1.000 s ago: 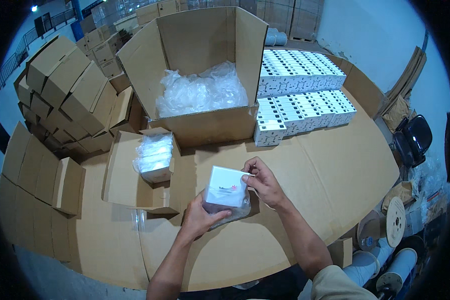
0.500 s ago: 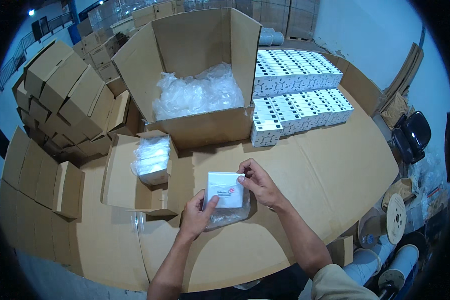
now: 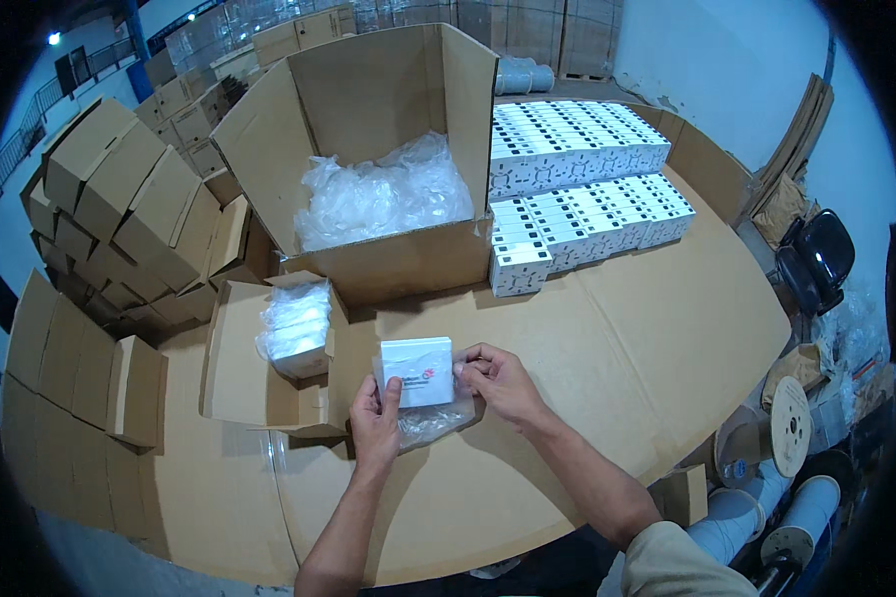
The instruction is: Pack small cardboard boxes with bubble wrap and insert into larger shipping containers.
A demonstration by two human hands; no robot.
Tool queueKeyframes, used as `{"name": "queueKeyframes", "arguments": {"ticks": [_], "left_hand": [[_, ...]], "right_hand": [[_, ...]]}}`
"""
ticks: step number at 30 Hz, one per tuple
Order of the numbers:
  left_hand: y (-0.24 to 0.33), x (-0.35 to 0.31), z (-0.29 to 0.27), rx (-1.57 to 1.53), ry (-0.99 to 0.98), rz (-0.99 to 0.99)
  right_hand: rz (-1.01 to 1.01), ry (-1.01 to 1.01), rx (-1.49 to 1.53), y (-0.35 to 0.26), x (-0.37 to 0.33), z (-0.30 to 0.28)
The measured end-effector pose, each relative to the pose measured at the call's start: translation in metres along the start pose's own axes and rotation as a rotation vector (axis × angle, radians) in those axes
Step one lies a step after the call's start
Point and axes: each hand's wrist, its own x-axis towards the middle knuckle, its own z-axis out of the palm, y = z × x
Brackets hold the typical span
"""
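My left hand (image 3: 374,423) grips a flat white square box (image 3: 416,370) by its left side, thumb on the front face, which bears a small red mark. A clear plastic bag (image 3: 436,423) hangs loosely around and below it. At the right edge, my right hand (image 3: 508,386) has thumb and forefinger pinched together on what looks like the bag's edge. Left of my hands stands a small open carton (image 3: 239,348) with several plastic-wrapped white packs (image 3: 297,323) inside.
Behind, a large open carton (image 3: 398,261) holds crumpled clear bags (image 3: 383,194). Stacked white boxes (image 3: 587,219) with dark squares stand at the back right. Folded brown cartons (image 3: 119,189) pile up at the left. Cable spools (image 3: 790,428) and a black chair (image 3: 816,259) lie beyond the table's right edge.
Both hands and the white box have shifted slightly left in view. My right hand has slid from the box's top right corner down to its right side, fingers now pinched on the plastic.
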Motion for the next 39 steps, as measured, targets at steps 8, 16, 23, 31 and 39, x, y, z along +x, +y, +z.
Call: {"name": "queueKeyframes", "arguments": {"ticks": [8, 16, 23, 31, 39], "left_hand": [[0.003, 0.001, 0.007, 0.066, 0.098, 0.066], [0.009, 0.002, 0.013, -0.002, 0.121, 0.125], [0.021, 0.004, 0.027, -0.179, 0.155, 0.190], [0.019, 0.008, 0.025, -0.242, 0.101, 0.230], [0.011, 0.016, 0.016, -0.406, -0.059, 0.163]], "right_hand": [[-0.113, 0.252, 0.380, 0.006, -0.002, 0.032], [-0.229, 0.253, 0.400, 0.011, 0.001, 0.039], [-0.360, 0.204, 0.341, -0.002, 0.000, 0.030], [-0.389, 0.153, 0.305, -0.009, -0.001, 0.018], [-0.327, 0.069, -0.050, -0.019, -0.005, 0.013]]}}
